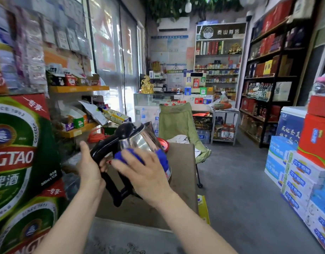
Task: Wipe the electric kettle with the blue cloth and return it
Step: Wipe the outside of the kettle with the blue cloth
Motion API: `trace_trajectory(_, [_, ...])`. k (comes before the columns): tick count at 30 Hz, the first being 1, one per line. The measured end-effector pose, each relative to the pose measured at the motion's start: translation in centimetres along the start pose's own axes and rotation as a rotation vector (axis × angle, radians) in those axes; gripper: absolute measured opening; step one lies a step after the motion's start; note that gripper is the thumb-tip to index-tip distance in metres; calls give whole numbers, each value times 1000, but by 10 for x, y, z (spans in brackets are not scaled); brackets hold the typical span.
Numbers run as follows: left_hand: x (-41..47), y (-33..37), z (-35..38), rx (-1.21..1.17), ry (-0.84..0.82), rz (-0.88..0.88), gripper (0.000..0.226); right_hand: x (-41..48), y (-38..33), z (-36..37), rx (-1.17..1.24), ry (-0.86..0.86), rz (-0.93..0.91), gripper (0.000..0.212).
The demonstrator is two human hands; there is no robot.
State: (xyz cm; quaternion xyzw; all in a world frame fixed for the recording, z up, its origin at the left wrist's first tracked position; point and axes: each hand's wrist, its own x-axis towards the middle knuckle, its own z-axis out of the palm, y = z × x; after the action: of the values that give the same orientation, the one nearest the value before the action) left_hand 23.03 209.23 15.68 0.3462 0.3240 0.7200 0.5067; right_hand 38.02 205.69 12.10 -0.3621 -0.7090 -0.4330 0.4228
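A steel electric kettle (139,139) with a black lid and black handle hangs tilted in the air above a brown table (182,173). My left hand (90,167) grips the black handle. My right hand (145,173) presses a blue cloth (162,157) flat against the kettle's steel side; the cloth shows past my fingers on both sides. The kettle's lower body is hidden behind my right hand.
Green beer cartons (20,153) are stacked close on the left, with snack shelves (79,88) behind. A green folding chair (178,121) stands beyond the table. Blue and red boxes (301,162) pile up on the right. Grey floor (240,180) runs between, toward a counter (158,99).
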Motion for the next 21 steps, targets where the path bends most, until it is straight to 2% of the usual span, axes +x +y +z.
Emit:
trace_trajectory(1, [2,-4,-2,12,11,-28,57,-6,2,-2,-17,-51,-109,44])
trace_trajectory(3, [9,-11,-7,26,5,-80,59,0,13,-5,-25,-84,-134,46])
trace_trajectory(6, [12,-17,-6,15,33,-135,55,35,30,-9,-25,-19,101,39])
trace_trajectory(8, [11,-17,-1,-8,39,-159,54,49,36,-13,-36,-17,175,41])
trace_trajectory(10, [12,-17,-1,-17,42,-176,53,42,34,-15,-8,-37,82,41])
trace_trajectory(13, [15,-19,-6,-12,34,-207,55,13,35,-14,40,-122,-206,42])
trace_trajectory(15, [13,-22,-9,-19,41,-223,52,10,45,-14,43,-212,-262,47])
trace_trajectory(16, [10,-21,-9,-30,43,-237,51,14,50,-13,63,-218,-192,49])
trace_trajectory(19, [4,-17,-4,-67,44,-301,50,31,63,-19,125,-128,174,43])
trace_trajectory(21, [7,-14,-2,-64,55,-334,53,32,54,-18,98,-124,116,38])
